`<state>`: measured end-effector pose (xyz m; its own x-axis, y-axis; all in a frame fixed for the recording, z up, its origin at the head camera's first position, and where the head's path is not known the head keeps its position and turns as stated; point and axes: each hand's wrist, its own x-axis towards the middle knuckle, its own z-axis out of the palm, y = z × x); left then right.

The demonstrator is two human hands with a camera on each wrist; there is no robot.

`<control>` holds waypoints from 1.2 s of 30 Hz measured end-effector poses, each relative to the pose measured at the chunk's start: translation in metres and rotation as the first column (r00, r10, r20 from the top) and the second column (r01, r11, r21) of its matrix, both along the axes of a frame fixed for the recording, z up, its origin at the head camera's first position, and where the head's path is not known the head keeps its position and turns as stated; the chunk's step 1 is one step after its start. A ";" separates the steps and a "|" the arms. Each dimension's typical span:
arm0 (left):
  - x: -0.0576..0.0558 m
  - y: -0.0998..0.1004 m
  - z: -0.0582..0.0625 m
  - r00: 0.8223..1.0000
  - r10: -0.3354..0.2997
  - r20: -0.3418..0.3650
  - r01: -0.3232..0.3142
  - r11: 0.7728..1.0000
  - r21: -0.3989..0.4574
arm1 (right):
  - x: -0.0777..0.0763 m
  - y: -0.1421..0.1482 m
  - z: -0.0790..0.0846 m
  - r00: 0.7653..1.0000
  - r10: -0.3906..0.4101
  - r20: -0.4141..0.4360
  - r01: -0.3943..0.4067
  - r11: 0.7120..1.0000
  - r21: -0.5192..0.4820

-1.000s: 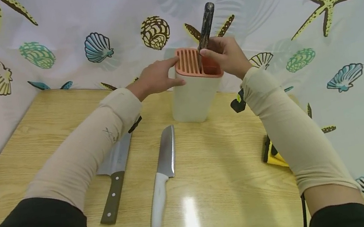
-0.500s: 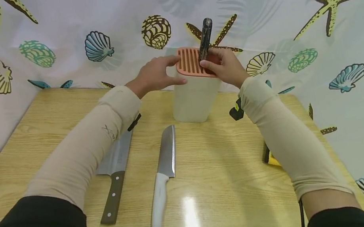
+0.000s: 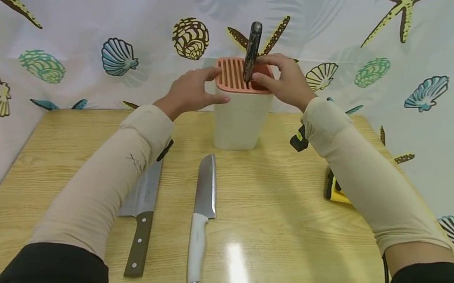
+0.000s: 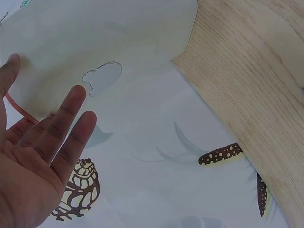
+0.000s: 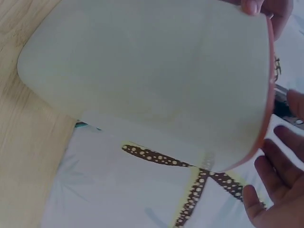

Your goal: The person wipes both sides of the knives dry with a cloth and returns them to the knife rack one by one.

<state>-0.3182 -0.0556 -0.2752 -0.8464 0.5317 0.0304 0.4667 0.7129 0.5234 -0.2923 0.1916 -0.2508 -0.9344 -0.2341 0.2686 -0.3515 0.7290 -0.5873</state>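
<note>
In the head view, a white knife block (image 3: 237, 125) with an orange slotted top (image 3: 230, 75) stands at the table's back. My left hand (image 3: 191, 91) holds its left side, thumb on the front wall and fingers at the rim. A knife with a dark, mottled handle (image 3: 253, 51) sits upright in the top, tilted slightly right; its blade is hidden. My right hand (image 3: 286, 79) is beside that handle, thumb close by, fingers spread apart over the open compartment's rim. The right wrist view shows those fingers (image 5: 273, 173) loosely extended near the handle (image 5: 284, 102).
On the wooden table (image 3: 265, 235) lie a white-handled knife (image 3: 200, 223) and a cleaver (image 3: 142, 231) with a brown riveted handle, partly under my left sleeve. A yellow and black object (image 3: 335, 188) is half hidden by my right forearm. A shell-patterned cloth (image 3: 66, 18) hangs behind.
The dark-handled knife has sunk lower into the block's top. My right hand went down with it, then its fingers loosened and drew slightly off the handle. My left hand stays at the block.
</note>
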 end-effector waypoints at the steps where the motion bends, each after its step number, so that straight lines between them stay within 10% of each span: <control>1: 0.000 0.000 0.000 1.000 0.001 0.001 -0.001 1.000 -0.003 | 0.004 0.000 0.001 0.999 -0.016 -0.032 0.016 1.000 0.000; 6: 0.001 0.000 0.001 1.000 0.002 0.008 -0.002 1.000 -0.009 | 0.031 -0.005 0.008 0.961 -0.054 -0.273 0.058 0.998 0.009; 12: 0.000 -0.001 0.000 1.000 0.008 0.007 -0.008 1.000 -0.006 | 0.078 -0.025 0.007 0.889 0.151 -0.432 -0.072 0.979 0.193; 24: 0.004 0.000 -0.001 1.000 -0.004 -0.004 0.004 1.000 0.008 | 0.151 -0.059 -0.079 0.775 0.589 -0.231 -0.343 0.699 0.628; 30: 0.003 0.001 -0.002 1.000 -0.001 0.003 0.001 1.000 0.003 | 0.187 -0.076 -0.123 0.721 0.669 -0.180 -0.385 0.603 0.699; 36: 0.002 0.000 -0.003 1.000 0.006 0.003 -0.006 1.000 0.006 | 0.212 -0.089 -0.139 0.724 0.687 -0.065 -0.441 0.533 0.722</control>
